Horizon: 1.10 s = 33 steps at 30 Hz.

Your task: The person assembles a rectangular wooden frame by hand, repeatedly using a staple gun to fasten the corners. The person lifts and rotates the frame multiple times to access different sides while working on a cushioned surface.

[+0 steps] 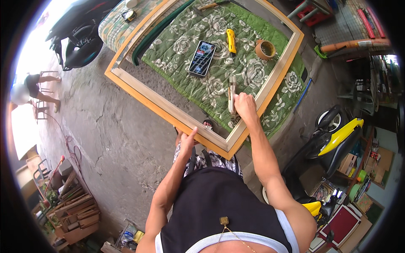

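A large wooden frame (157,100), pale inside with an orange-brown outer edge, spans the area before me. My left hand (187,141) is closed on its near left bar, thumb on top. Inside the frame's opening, my right hand (246,105) is closed at a long, narrow, greyish tool (231,93); its exact kind is unclear. That tool is over a green quilt with white roses (255,75). Farther up the quilt lie a smartphone (202,59) with its screen lit, a yellow utility knife (230,42) and a brown roll of tape (265,49).
At far left, a patterned cushion (116,27) bears a tape measure (128,16). A yellow and black motorbike (339,137) stands at right. Wood scraps (76,215) are piled lower left. A person (40,84) sits at far left.
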Motion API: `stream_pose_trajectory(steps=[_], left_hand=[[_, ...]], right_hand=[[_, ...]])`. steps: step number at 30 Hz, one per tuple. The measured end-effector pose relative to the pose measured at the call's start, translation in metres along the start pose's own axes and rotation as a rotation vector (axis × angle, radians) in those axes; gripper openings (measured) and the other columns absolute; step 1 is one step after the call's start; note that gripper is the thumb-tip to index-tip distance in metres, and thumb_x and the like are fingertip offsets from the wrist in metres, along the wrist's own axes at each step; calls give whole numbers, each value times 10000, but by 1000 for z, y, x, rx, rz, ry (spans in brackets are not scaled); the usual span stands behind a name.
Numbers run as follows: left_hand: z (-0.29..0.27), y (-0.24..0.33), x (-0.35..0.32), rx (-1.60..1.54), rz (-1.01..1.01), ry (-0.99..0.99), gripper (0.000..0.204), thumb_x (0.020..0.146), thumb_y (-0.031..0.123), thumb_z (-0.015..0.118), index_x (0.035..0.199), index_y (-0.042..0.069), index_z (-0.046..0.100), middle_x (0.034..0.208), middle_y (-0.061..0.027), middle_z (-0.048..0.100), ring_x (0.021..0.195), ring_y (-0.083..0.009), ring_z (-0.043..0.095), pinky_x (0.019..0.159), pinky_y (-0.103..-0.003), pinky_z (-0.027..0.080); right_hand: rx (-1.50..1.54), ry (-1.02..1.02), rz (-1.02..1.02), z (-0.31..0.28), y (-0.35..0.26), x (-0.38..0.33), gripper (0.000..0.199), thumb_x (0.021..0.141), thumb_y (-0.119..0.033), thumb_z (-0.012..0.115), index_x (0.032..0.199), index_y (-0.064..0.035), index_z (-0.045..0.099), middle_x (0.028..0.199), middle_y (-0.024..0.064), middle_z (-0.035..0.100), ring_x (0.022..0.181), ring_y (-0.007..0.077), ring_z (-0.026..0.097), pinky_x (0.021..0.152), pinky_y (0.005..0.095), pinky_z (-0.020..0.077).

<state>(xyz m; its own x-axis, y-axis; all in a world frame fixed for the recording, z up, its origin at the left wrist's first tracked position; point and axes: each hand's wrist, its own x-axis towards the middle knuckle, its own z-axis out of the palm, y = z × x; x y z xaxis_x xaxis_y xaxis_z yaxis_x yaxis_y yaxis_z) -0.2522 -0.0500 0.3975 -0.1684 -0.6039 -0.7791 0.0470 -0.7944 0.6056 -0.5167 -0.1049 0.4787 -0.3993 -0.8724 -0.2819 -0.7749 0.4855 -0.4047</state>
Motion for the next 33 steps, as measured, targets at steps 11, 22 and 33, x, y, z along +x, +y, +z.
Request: stream_pose_trajectory(steps=[11,22,33], left_hand=[[27,-11,-37,63,6,0,453,908,346,575,1216,27,486,1128,-116,599,968,-235,618,791,-373,494],[-1,-22,-24,181,100,142,467,834,371,692,991,-43,545,826,-72,625,714,-130,580,612,-267,480],[-50,-30,-26,117,134,219,415,851,384,663,1021,27,537,862,-49,630,742,-104,583,621,-240,462]], right_hand=[[-26,249,-264,47,3,-16,410,872,-382,566,993,9,576,972,210,569,937,342,567,792,442,476],[-118,88,-205,64,-22,-7,550,678,-102,705,1164,-116,448,1116,217,438,880,428,588,741,493,505],[402,186,-236,64,-1,2,750,624,-68,699,1307,-135,398,998,155,557,894,315,593,799,403,481]])
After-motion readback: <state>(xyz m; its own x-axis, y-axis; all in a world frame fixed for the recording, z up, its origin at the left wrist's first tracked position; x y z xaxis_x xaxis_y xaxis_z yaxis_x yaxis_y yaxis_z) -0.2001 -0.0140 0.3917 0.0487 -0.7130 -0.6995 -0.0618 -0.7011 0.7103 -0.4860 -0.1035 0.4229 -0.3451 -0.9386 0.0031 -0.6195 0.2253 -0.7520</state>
